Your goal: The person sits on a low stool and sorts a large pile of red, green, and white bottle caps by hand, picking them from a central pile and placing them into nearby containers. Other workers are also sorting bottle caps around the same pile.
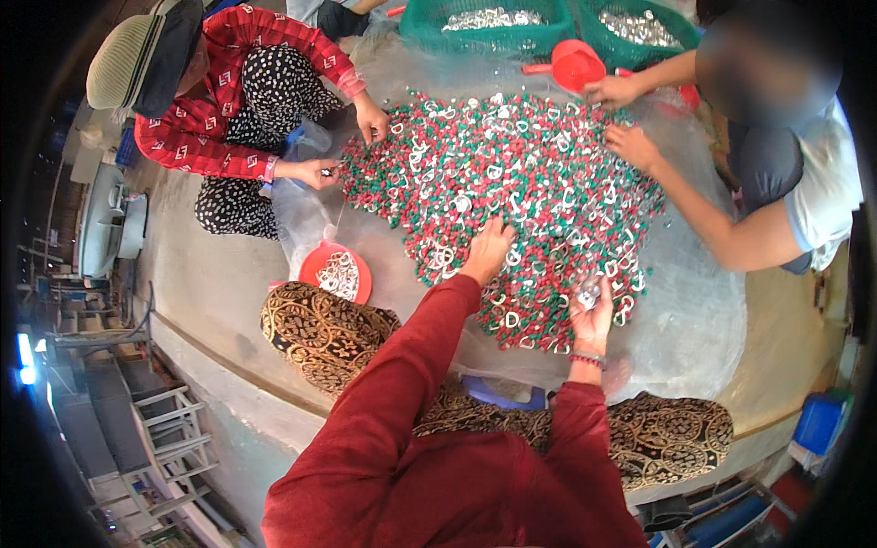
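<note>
A wide heap of small red and green pieces, mixed with silvery ring- and D-shaped metal parts, lies spread in front of me. Into the near middle of it reaches my left hand, its fingers bent down and drawn together at the surface. Whatever is between those fingertips is too small to make out. At the heap's near right side, my right hand is turned palm up, with its fingers curled round a few shiny metal parts. A red bead bracelet circles that wrist.
Left of me stands a red bowl of metal rings. Two green baskets of metal parts and a red scoop are at the far side. Co-workers' hands work in the heap from left and right. Clear plastic sheeting lies beneath.
</note>
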Demonstrator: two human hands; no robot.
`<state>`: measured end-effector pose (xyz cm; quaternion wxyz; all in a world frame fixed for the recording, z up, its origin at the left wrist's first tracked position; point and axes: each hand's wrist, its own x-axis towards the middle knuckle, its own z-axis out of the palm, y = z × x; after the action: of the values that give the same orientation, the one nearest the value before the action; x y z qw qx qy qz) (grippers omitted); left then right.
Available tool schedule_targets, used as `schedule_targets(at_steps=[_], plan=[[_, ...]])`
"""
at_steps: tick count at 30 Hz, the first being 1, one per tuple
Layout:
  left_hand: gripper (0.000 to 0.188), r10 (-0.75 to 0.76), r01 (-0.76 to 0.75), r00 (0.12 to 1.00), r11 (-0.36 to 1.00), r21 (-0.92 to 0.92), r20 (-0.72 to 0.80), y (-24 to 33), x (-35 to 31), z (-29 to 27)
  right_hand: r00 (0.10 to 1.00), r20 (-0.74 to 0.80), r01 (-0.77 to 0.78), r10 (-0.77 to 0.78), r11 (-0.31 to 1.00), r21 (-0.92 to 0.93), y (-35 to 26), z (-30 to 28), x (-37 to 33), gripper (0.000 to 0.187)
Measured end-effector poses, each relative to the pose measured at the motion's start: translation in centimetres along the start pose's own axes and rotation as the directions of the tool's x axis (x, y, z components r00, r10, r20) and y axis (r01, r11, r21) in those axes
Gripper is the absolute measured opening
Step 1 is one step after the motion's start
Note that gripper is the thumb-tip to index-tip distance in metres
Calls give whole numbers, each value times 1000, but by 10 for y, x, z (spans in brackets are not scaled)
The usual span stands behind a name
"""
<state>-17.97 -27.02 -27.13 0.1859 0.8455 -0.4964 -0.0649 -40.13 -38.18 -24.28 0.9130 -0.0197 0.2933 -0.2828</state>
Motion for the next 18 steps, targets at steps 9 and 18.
schedule_targets(at_steps=[9, 18], plan=[[14, -537, 323, 842, 417, -850, 57, 26, -9, -48, 991, 124, -34, 44, 996, -78, 24, 28, -13, 27], [16, -26, 10, 1000, 683, -730, -10, 89, -14, -117, 987, -80, -150, 138, 974, -170, 62, 36, -4, 37]])
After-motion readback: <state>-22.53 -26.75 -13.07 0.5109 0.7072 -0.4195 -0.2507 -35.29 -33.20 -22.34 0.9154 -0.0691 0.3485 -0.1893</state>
